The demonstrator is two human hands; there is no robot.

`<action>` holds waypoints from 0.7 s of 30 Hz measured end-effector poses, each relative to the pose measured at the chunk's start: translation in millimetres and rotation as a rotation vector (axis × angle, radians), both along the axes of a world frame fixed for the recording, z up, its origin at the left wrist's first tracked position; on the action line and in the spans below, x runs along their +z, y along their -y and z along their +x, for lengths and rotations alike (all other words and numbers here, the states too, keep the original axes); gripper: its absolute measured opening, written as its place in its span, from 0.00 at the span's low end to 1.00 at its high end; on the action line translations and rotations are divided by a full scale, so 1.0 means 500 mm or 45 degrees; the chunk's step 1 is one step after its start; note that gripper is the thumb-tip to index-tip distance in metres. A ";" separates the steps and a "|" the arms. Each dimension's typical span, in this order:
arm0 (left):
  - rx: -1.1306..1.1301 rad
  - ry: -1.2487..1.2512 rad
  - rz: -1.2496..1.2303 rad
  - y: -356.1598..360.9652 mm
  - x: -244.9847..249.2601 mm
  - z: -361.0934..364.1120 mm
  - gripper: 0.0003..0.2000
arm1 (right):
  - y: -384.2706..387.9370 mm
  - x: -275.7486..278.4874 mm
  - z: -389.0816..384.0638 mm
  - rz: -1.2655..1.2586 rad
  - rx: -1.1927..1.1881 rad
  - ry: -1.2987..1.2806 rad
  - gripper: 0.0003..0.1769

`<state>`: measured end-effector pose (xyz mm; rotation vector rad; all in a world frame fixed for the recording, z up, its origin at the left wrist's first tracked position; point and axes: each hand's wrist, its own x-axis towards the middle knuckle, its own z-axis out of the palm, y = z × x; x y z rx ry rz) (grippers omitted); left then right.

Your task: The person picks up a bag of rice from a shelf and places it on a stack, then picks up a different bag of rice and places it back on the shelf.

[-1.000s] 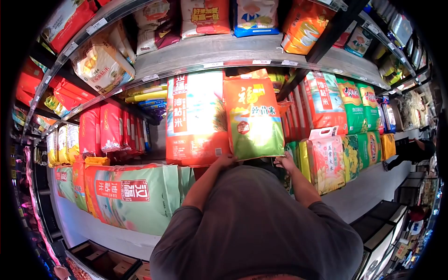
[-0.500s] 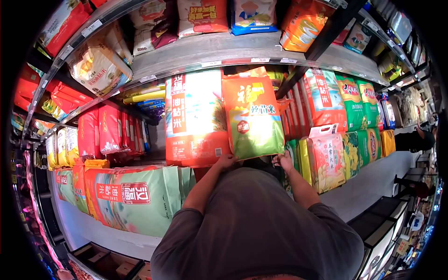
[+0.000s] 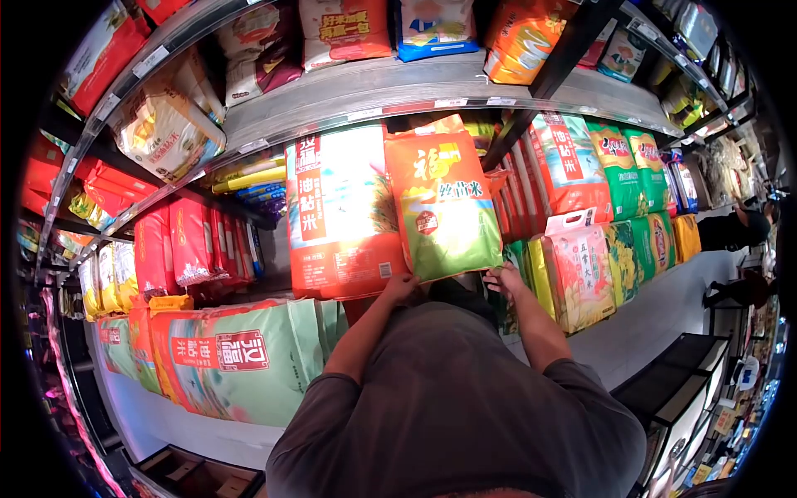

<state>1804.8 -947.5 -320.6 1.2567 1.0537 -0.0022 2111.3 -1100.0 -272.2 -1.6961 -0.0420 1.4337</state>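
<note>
An orange and green rice bag [image 3: 442,217] leans upright before me, its lower end toward my body. At its bottom left corner, my left hand [image 3: 401,290] is closed on the edge. My right hand [image 3: 505,282] pinches the bottom right corner, with some fingers curled below it. Touching its left side stands a larger red and white rice bag [image 3: 342,249], close to my left hand. To the right of my right hand is a pink rice bag with a carry handle [image 3: 580,274]. The undersides of the hands are hidden.
A grey shelf [image 3: 332,93] with more bags runs above, with a black post [image 3: 573,50] at its right. Green rice bags [image 3: 241,353] lie stacked at lower left. Red bags [image 3: 154,249] stand behind them. A person in dark clothes [image 3: 735,226] is at far right.
The orange and green bag is tilted slightly more, its top shifted left and its bottom right corner a little higher. Both hands keep their hold. The whole view has shifted slightly.
</note>
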 end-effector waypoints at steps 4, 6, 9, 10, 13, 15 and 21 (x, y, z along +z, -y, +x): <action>-0.012 0.001 0.139 0.004 0.027 0.004 0.18 | -0.016 0.021 0.002 -0.125 0.075 0.008 0.11; 0.019 -0.025 0.141 0.008 0.027 0.006 0.18 | -0.019 0.015 0.006 -0.126 0.096 0.006 0.13; 0.045 -0.052 0.128 0.013 0.010 0.009 0.19 | -0.020 0.017 0.005 -0.161 0.126 0.108 0.18; 0.040 -0.054 0.125 0.013 0.001 0.010 0.19 | -0.021 0.017 0.001 -0.192 0.134 0.209 0.21; 0.005 -0.056 0.237 0.016 -0.023 0.009 0.18 | -0.015 0.011 -0.008 -0.193 0.164 0.283 0.23; 0.017 -0.067 0.276 0.017 -0.028 0.011 0.18 | -0.013 0.005 -0.008 -0.171 0.189 0.337 0.22; -0.016 -0.073 0.281 0.009 -0.061 0.006 0.19 | -0.017 -0.050 -0.008 -0.058 0.194 0.558 0.16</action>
